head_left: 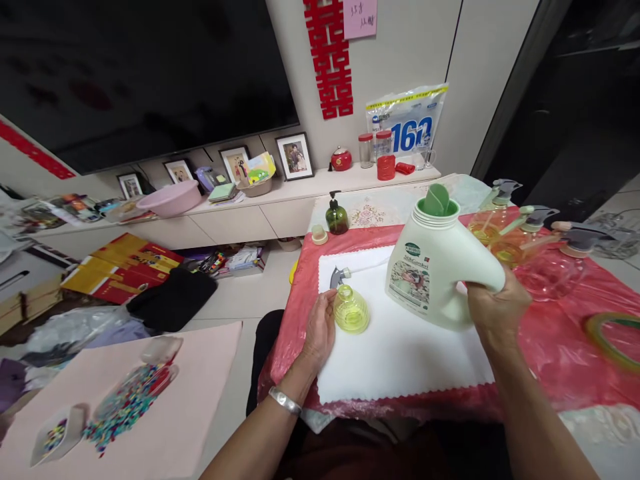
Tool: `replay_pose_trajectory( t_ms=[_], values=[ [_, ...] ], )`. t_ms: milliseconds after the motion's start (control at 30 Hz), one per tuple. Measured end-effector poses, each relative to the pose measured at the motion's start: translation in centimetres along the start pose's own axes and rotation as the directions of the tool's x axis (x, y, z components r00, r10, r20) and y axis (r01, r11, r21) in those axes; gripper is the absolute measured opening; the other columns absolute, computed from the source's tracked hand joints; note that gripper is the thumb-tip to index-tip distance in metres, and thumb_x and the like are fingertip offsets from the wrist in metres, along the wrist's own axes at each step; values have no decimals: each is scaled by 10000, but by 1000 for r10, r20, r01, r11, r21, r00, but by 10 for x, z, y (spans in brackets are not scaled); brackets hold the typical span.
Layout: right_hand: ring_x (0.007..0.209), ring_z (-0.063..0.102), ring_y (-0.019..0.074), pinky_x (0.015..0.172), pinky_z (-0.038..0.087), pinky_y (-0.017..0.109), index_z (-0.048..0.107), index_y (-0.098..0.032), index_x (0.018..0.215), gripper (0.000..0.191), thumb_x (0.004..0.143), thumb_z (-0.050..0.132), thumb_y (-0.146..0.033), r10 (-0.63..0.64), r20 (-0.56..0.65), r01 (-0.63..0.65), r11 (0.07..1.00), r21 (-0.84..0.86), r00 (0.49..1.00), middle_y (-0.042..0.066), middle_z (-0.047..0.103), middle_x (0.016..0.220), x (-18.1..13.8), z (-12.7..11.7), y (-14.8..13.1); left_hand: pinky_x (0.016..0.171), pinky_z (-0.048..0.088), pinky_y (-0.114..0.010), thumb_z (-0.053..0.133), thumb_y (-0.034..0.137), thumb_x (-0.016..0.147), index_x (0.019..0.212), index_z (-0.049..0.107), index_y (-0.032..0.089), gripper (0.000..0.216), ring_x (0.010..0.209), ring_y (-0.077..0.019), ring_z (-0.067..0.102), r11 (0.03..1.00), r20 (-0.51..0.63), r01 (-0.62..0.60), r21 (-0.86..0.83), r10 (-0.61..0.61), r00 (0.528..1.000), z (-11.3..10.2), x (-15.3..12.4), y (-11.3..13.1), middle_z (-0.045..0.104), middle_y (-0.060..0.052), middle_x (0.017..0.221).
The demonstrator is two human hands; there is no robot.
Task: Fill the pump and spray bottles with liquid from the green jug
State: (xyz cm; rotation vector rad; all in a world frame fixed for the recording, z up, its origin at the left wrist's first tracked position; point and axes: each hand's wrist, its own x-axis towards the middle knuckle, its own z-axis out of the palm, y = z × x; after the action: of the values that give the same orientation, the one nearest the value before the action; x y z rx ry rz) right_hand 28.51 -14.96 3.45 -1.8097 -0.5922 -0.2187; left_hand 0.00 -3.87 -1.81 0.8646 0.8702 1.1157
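My right hand is closed around the handle of a large pale green detergent jug. The jug leans a little to the left above a white cloth, its mouth uncapped with a green spout inside. On the cloth stands a small yellow-green see-through spray bottle with its top off. The fingers of my left hand bend against the bottle's left side, holding it by the neck and shoulder. Behind it lies a grey spray head with a pale tube. How much liquid the bottle holds is unclear.
A dark green pump bottle and a pale cap stand at the table's back left. Several spray bottles and a roll of tape are on the right. Beads cover part of a pink table at left.
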Motion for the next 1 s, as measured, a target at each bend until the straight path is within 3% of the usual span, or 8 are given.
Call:
replay_pose_trajectory(
  t_ms=[167, 267, 467, 600, 700, 867, 1000],
  values=[
    [659, 519, 158, 651, 400, 277, 687, -138, 927, 470, 625, 608, -489, 2, 1, -2, 1000, -26, 1000, 51, 616, 763, -1, 0, 4, 871, 529, -366, 772, 583, 714, 970, 677, 183, 485, 906, -223, 694, 966, -48, -38, 258, 52, 997, 1, 14, 24, 740, -88, 973],
    [648, 514, 157, 641, 394, 272, 692, -132, 965, 510, 633, 594, -505, 11, -8, -11, 999, -47, 1000, 49, 616, 763, -2, 0, 5, 827, 509, -352, 828, 501, 665, 1006, 672, 185, 490, 862, -209, 670, 892, -64, -63, 449, 102, 993, -2, 33, 37, 724, -77, 984],
    [636, 505, 173, 632, 392, 290, 660, -155, 826, 417, 625, 591, -514, 16, -3, -16, 997, -71, 1000, 69, 612, 738, -3, -1, 3, 798, 456, -376, 880, 353, 605, 950, 644, 189, 448, 875, -278, 660, 569, -34, -54, 821, 143, 989, 5, 72, 46, 680, -53, 855],
    [640, 529, 192, 615, 402, 294, 667, -148, 868, 464, 622, 578, -532, 20, -6, -21, 997, -73, 1000, 75, 619, 735, -4, -2, 0, 793, 445, -403, 822, 338, 676, 867, 612, 182, 324, 939, -359, 683, 363, 24, -56, 930, 92, 995, 16, 79, 42, 706, -122, 886],
    [638, 535, 200, 604, 402, 295, 671, -152, 841, 457, 613, 569, -534, 25, -12, -26, 997, -75, 1000, 72, 617, 715, -4, -3, -1, 800, 447, -405, 750, 336, 736, 844, 598, 183, 241, 1015, -385, 683, 268, 33, -49, 962, 66, 997, 25, 81, 41, 726, -180, 978],
    [648, 546, 205, 619, 410, 304, 665, -156, 816, 443, 603, 587, -536, 42, -9, -43, 997, -65, 999, 82, 645, 747, -4, -3, -1, 740, 456, -359, 767, 273, 642, 811, 594, 198, 253, 1037, -365, 688, 248, -26, 18, 969, 29, 999, 32, 88, 44, 748, -174, 1036],
    [653, 542, 199, 632, 408, 300, 648, -164, 786, 428, 581, 591, -536, 50, -5, -50, 998, -49, 999, 72, 646, 748, -3, -2, 1, 679, 455, -345, 785, 213, 577, 722, 577, 209, 253, 935, -343, 695, 375, -91, 80, 924, 13, 996, 28, 93, 43, 739, -110, 859]
  ],
)
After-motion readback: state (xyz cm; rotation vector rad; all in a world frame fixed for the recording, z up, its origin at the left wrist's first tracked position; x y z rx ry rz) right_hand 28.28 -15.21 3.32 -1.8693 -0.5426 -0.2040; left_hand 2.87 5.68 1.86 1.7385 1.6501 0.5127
